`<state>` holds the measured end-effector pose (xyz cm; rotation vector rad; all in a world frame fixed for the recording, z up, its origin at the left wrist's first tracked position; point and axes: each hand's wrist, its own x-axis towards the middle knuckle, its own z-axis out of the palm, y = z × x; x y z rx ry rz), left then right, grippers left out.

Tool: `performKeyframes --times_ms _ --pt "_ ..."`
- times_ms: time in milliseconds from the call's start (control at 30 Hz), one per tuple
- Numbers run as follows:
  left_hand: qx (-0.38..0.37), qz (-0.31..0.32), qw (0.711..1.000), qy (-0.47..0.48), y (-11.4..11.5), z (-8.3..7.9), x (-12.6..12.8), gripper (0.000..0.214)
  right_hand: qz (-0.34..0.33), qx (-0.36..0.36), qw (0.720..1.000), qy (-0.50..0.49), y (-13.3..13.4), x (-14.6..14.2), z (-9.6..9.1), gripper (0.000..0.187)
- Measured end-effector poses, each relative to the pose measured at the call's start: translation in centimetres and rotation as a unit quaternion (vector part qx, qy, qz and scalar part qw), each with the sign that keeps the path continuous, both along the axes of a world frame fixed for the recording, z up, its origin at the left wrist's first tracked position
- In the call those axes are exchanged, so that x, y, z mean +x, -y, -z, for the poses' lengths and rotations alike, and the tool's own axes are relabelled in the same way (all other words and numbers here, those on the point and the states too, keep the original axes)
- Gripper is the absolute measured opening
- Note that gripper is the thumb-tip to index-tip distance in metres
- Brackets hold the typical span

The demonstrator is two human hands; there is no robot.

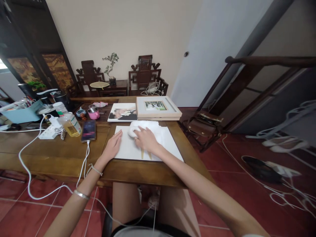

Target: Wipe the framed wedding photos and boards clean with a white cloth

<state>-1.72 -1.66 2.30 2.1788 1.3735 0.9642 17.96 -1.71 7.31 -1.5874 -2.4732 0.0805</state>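
Observation:
A flat white picture panel (171, 144) lies on the wooden table in front of me, with two yellowish stripes showing near its front edge. My right hand (146, 140) is closed over a bunched white cloth (134, 127) and presses it onto the panel. White material also spreads over the panel's far right part, and where the cloth ends there is hard to tell. My left hand (114, 144) rests on the panel's left edge, fingers stretched out, holding nothing.
Behind the panel lie a photo print (123, 115) and a pale framed picture (177, 113). To the left are a charging phone (88, 131), a bottle of yellow liquid (70, 124), a power strip (49, 131), a pink cup (93, 113) and a blue bin (22, 113).

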Motion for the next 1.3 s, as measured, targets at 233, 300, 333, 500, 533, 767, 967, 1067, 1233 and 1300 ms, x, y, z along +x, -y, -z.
performKeyframes --times_ms 233,300,333,500,533,767,967,1067,1233,1300 --pt "0.027 -0.029 0.994 0.104 0.6 -1.0 0.0 0.056 -0.206 0.028 0.978 -0.023 2.9 -3.2 0.2 0.032" --pt "0.031 -0.031 0.993 0.108 0.6 -0.9 0.0 0.058 -0.259 0.01 0.965 -0.026 4.6 -2.4 -0.3 0.029" --pt "0.028 -0.03 0.994 0.103 0.6 -0.9 0.0 0.058 -0.278 -0.004 0.96 -0.025 5.4 -1.7 -0.7 0.028" --pt "-0.007 -0.024 0.998 0.055 0.4 -0.5 0.2 0.058 -0.258 -0.146 0.955 -0.03 6.4 3.3 -3.1 0.021" --pt "-0.009 -0.025 0.999 0.044 0.4 -0.4 0.2 0.058 -0.234 -0.171 0.956 -0.038 5.8 4.1 -3.4 0.02" --pt "-0.015 0.004 1.0 -0.007 -0.1 0.2 0.1 0.043 -0.087 -0.137 0.981 -0.108 -1.7 3.9 -1.9 0.027" --pt "-0.006 0.003 1.0 -0.006 -0.2 0.1 -0.1 0.036 -0.059 -0.101 0.985 -0.127 -6.1 -2.8 -1.2 0.032" --pt "0.011 0.006 1.0 -0.013 -0.3 0.1 -0.3 0.035 -0.08 -0.109 0.981 -0.14 -6.9 -5.5 -1.3 0.028" --pt "0.011 0.011 1.0 -0.017 -0.3 0.4 -0.3 0.036 -0.059 -0.125 0.974 -0.179 -7.3 -3.1 -1.1 0.027" --pt "0.008 0.01 1.0 -0.015 -0.3 0.4 -0.2 0.036 -0.039 -0.134 0.969 -0.204 -7.2 0.3 -0.9 0.026"
